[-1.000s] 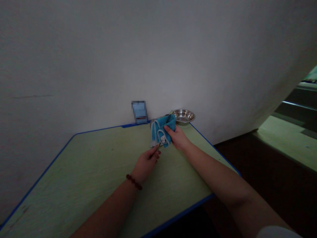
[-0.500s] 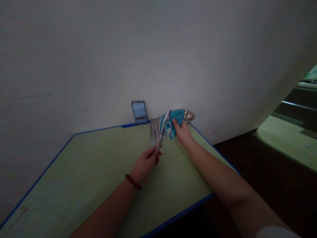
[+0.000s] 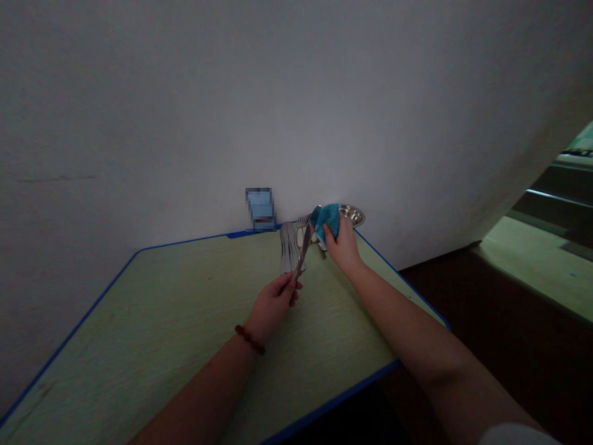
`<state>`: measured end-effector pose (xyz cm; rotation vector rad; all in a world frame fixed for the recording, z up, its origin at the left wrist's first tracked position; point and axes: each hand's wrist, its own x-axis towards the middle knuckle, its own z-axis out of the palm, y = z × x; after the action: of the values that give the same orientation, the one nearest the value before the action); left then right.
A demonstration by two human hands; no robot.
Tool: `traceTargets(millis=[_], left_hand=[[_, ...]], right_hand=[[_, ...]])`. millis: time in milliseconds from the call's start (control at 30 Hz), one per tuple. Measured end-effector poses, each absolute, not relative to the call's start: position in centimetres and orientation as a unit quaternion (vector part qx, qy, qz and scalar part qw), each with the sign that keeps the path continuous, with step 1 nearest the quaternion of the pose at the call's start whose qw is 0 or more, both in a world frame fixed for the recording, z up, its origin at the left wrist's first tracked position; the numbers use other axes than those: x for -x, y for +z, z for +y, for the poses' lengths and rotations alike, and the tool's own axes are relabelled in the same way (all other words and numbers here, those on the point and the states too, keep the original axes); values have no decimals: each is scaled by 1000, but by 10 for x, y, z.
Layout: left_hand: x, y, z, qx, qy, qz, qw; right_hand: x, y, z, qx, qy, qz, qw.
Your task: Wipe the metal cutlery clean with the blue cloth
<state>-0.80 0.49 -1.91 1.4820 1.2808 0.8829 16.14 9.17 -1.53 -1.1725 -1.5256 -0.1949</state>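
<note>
My left hand (image 3: 274, 304), with a bead bracelet on the wrist, is closed on the handle of a metal knife (image 3: 302, 252) that slants up and to the right. My right hand (image 3: 341, 246) is closed on a bunched blue cloth (image 3: 328, 219), which wraps the far tip of the knife. Both hands are above the far part of a pale green table (image 3: 185, 334) with a blue edge. Several pieces of metal cutlery (image 3: 288, 250) lie on the table just behind the knife.
A steel bowl (image 3: 353, 215) sits at the table's far right corner, partly behind the cloth. A small blurred blue object (image 3: 260, 209) leans on the white wall. Right of the table the floor is dark, and another green surface (image 3: 537, 266) lies beyond.
My right hand has slid the blue cloth up along the knife, from near the handle to its tip, uncovering the cutlery on the table. My left hand has stayed almost still.
</note>
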Motion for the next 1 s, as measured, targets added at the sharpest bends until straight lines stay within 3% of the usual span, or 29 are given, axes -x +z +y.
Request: traceTargets(millis=[533, 1000], left_hand=[[6, -15, 2, -608, 356, 528, 473], [9, -22, 5, -654, 338, 524, 429]], right_hand=[[-169, -8, 79, 432, -160, -733, 501], [-170, -7, 80, 478, -144, -736, 458]])
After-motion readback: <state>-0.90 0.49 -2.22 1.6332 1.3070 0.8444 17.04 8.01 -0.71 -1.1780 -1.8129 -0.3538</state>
